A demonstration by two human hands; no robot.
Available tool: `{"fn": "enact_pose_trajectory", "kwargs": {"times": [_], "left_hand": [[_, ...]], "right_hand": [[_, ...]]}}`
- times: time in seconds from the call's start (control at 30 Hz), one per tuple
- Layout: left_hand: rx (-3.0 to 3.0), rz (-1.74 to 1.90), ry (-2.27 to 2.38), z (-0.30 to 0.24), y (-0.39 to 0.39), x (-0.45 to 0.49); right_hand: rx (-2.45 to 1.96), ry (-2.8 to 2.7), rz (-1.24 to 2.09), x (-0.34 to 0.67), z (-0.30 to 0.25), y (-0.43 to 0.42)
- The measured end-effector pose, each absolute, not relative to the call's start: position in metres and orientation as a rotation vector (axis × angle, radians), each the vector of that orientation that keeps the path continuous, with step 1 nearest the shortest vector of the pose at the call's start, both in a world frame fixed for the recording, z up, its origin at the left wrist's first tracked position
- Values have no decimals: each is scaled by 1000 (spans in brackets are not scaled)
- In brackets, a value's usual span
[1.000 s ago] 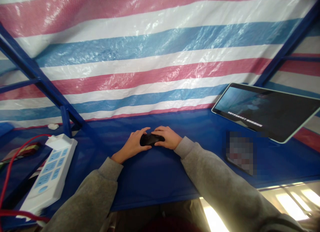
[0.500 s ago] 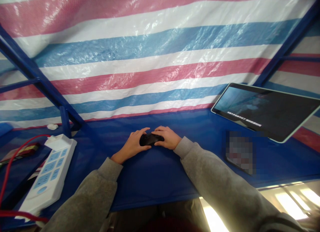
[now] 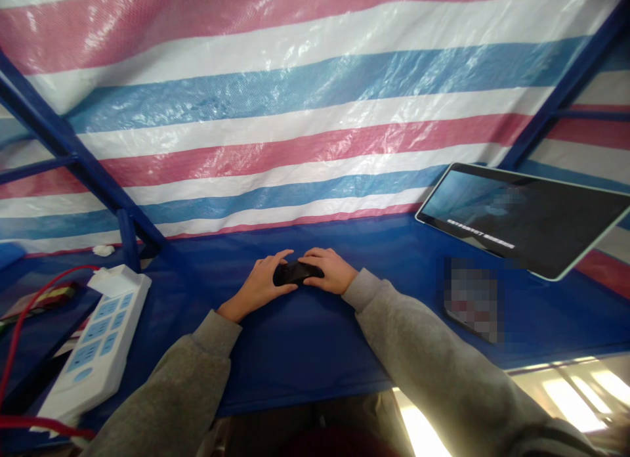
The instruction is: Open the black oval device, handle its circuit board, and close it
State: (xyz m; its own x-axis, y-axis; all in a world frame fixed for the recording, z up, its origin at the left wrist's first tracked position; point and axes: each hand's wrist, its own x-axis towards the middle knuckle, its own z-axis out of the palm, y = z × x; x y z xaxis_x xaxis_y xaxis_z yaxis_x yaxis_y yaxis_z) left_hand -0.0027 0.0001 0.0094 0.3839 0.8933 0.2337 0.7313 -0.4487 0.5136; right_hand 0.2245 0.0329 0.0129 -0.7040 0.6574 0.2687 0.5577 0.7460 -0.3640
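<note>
A small black device (image 3: 295, 272) lies on the blue cloth-covered table (image 3: 305, 339) in the middle. My left hand (image 3: 258, 283) grips its left end with fingers curled round it. From the other side, my right hand (image 3: 331, 270) is closed over its right end. Both arms wear grey sleeves and reach forward from the near edge. What the device is cannot be made out; much of it is hidden by the fingers.
A white power strip (image 3: 96, 342) with a red cable (image 3: 20, 326) lies at the left. A dark tablet screen (image 3: 526, 217) leans at the right, with a blurred flat object (image 3: 472, 299) in front of it. A striped tarpaulin (image 3: 295, 115) forms the back wall, framed by blue bars (image 3: 73, 155).
</note>
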Motion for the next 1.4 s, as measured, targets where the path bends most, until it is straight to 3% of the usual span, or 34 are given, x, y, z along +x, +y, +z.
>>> {"fn": "enact_pose_trajectory", "kwargs": {"times": [0.93,1.4], "left_hand": [[2618,877,1386,7,-1,-3],[2734,784,1288,4,1,-3]], "right_hand": [[-984,-2370,352,222,11,33],[-1062,-2345,330,220,9,33]]}}
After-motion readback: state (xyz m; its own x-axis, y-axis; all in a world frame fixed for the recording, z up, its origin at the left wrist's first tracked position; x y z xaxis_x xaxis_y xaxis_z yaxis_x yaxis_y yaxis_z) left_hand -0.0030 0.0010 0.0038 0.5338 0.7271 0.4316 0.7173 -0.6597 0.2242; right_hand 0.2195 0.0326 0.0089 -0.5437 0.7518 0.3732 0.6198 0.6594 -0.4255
